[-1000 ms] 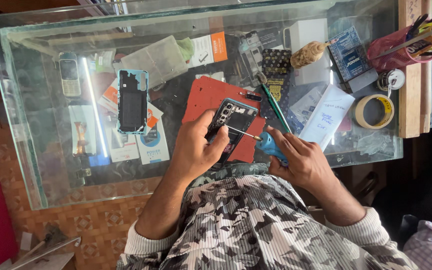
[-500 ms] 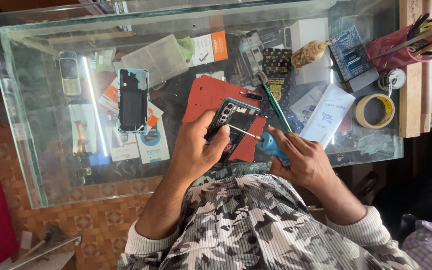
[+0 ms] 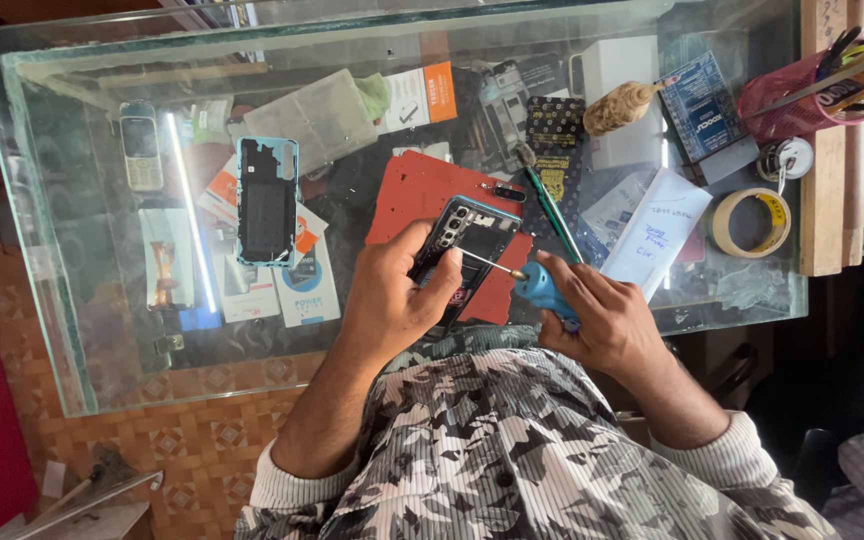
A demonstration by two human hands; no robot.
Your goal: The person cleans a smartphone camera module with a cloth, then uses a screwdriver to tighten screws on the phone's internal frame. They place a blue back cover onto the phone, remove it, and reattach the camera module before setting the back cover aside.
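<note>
Nearest the viewer, both forearms in a grey camouflage-print top reach up over the front edge of the glass desk (image 3: pixel 72 330). Left hand (image 3: pixel 392 300) is clenched around the lower end of an opened smartphone (image 3: pixel 464 250), back cover off and internals exposed, tilted toward one o'clock. Right hand (image 3: pixel 597 315) grasps the blue handle of a precision screwdriver (image 3: pixel 532 285), whose thin shaft runs toward ten o'clock and meets the phone's upper half; the exact screw under the tip is too small to tell. The phone rests over a red work mat (image 3: pixel 422 195).

Step in hand, as judged: working a screw in the phone's inner frame. The next move would call for keeping the tip square in the screw head while the left hand steadies the body.

Farther out, at nine o'clock from the phone, the detached teal-rimmed back cover (image 3: pixel 267 200) lies flat, well apart. A green-shafted tool (image 3: pixel 552 210) lies just beside the mat at two o'clock. Beyond, a small keypad phone (image 3: pixel 140 145) sits at ten o'clock, a roll of tape (image 3: pixel 750 222) at three o'clock, and a pink tool cup (image 3: pixel 787 100) at the far right.
</note>
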